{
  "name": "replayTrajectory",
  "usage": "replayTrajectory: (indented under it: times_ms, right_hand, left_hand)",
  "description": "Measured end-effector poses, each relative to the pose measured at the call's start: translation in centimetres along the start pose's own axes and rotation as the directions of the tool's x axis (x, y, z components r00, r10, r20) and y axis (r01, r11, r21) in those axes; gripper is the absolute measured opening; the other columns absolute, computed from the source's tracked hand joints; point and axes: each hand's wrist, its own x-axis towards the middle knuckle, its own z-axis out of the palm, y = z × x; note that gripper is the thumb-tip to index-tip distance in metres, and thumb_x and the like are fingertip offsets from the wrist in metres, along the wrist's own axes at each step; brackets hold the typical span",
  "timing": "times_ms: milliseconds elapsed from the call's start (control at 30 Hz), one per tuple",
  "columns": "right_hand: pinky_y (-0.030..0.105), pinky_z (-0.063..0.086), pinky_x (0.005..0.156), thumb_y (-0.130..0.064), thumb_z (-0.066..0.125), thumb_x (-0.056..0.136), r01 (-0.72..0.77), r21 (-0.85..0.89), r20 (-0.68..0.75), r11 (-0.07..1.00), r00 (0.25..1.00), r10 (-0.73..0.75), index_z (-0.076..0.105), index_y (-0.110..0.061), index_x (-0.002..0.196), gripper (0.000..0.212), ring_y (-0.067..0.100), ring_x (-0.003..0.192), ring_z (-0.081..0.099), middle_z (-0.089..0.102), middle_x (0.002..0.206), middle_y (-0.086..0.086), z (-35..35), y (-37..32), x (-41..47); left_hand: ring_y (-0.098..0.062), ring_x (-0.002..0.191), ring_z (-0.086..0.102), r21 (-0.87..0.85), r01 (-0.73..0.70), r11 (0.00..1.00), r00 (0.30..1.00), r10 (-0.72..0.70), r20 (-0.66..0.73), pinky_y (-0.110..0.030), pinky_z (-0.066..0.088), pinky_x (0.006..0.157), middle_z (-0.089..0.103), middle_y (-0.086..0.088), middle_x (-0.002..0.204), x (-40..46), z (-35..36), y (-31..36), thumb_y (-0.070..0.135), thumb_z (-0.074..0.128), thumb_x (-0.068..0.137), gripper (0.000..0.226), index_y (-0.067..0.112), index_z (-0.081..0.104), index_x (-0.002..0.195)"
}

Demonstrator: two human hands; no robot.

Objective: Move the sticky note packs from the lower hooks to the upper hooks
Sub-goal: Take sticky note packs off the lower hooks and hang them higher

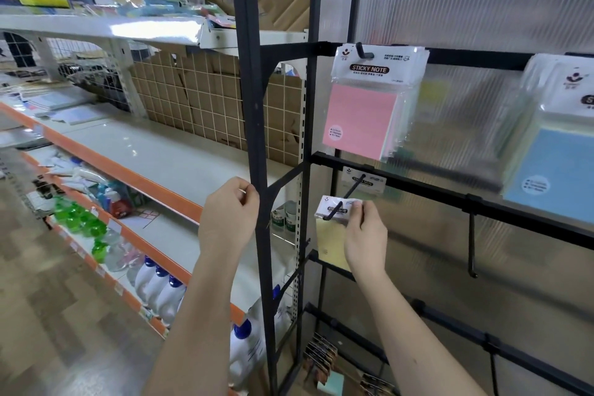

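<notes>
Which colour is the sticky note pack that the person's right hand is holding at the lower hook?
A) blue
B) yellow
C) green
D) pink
B: the right hand pinches the white header of the yellow sticky note pack at the tip of the lower hook; the pink pack hangs on the upper hook.

White bottles with blue caps (160, 291) and green bottles (75, 217) are sitting on orange-edged shelving (135, 177), flattened cardboard (199, 96) leaning behind.
</notes>
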Motion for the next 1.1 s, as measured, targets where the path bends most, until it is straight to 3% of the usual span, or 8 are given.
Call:
replayTrajectory:
  times_ms: [133,333,400,533,733,867,933,1100]
  right_hand:
    - [0.019,0.030,0.050,-0.027,0.034,0.103,0.010,-0.011,0.047,1.000,0.999,-0.009,0.039,-0.020,0.069,0.035,0.007,0.056,0.039,0.045,0.063,-0.004,-0.7,-1.0,-1.3]
    - [0.011,0.033,0.047,-0.028,0.039,0.101,0.037,0.026,0.136,0.999,0.990,-0.040,0.041,-0.021,0.062,0.039,0.001,0.050,0.042,0.048,0.061,-0.007,-2.4,-3.4,-1.9]
    - [0.013,0.030,0.046,-0.029,0.041,0.100,0.039,0.060,0.119,0.997,0.992,-0.046,0.040,-0.016,0.061,0.042,0.003,0.050,0.040,0.051,0.061,-0.001,-3.0,-3.7,-1.8]
    - [0.017,0.027,0.046,-0.028,0.045,0.099,0.025,0.128,0.046,0.991,0.998,-0.031,0.043,-0.002,0.065,0.043,0.014,0.056,0.041,0.054,0.067,0.021,-4.8,-4.2,-1.6]
    - [0.018,0.024,0.045,-0.025,0.045,0.099,0.025,0.161,-0.056,0.987,0.998,-0.016,0.041,0.012,0.071,0.047,0.016,0.057,0.036,0.049,0.065,0.015,-8.2,-4.6,-1.2]
    - [0.025,0.029,0.055,-0.029,0.044,0.099,0.010,0.164,-0.120,0.986,0.993,0.010,0.047,0.010,0.074,0.047,0.016,0.061,0.042,0.056,0.072,0.021,-10.1,-5.0,-0.6]
    - [0.029,0.030,0.057,-0.031,0.044,0.099,0.009,0.149,-0.144,0.989,0.989,0.013,0.049,0.011,0.078,0.048,0.018,0.063,0.043,0.059,0.075,0.024,-10.8,-5.1,-0.1]
    - [0.028,0.033,0.058,-0.033,0.044,0.099,0.003,0.142,-0.161,0.990,0.987,0.020,0.052,0.010,0.081,0.047,0.017,0.063,0.048,0.065,0.082,0.023,-11.8,-4.9,0.6]
  left_hand:
    - [-0.017,0.063,0.051,-0.005,-0.007,1.000,1.000,0.007,0.019,-0.023,0.039,0.053,0.052,0.004,0.061,-0.6,-0.1,-0.2,0.016,0.045,0.094,0.017,0.016,0.060,0.086]
    - [-0.020,0.072,0.054,-0.017,0.019,1.000,0.999,-0.018,0.032,-0.026,0.041,0.058,0.063,-0.002,0.075,-1.2,-0.3,-0.3,0.014,0.043,0.092,0.021,0.013,0.063,0.087]
    - [-0.019,0.072,0.056,-0.034,0.043,0.998,0.997,-0.041,0.067,-0.024,0.042,0.059,0.064,-0.003,0.075,-1.3,-0.2,-0.3,0.014,0.043,0.093,0.020,0.014,0.063,0.088]
    - [-0.021,0.080,0.065,-0.137,0.107,0.985,0.980,-0.081,0.181,-0.034,0.053,0.077,0.067,-0.001,0.079,-1.3,0.9,0.0,0.013,0.045,0.094,0.019,0.016,0.063,0.089]
    - [-0.016,0.079,0.067,-0.167,0.059,0.984,0.928,0.007,0.372,-0.035,0.055,0.077,0.068,0.001,0.082,0.2,5.2,2.1,0.021,0.048,0.095,0.016,0.025,0.061,0.085]
    - [-0.015,0.072,0.062,-0.014,-0.057,0.998,0.862,0.056,0.503,-0.029,0.053,0.066,0.065,-0.001,0.085,2.8,8.6,3.9,0.023,0.044,0.095,0.018,0.020,0.062,0.091]
    - [-0.020,0.079,0.060,0.078,-0.058,0.995,0.840,0.006,0.542,-0.033,0.054,0.074,0.062,-0.005,0.093,4.4,10.1,5.0,0.026,0.040,0.094,0.020,0.022,0.058,0.086]
    - [-0.029,0.109,0.054,0.124,-0.106,0.987,0.770,0.002,0.638,-0.033,0.042,0.089,0.055,-0.018,0.126,6.5,13.4,7.0,0.021,0.033,0.101,0.036,0.003,0.054,0.124]
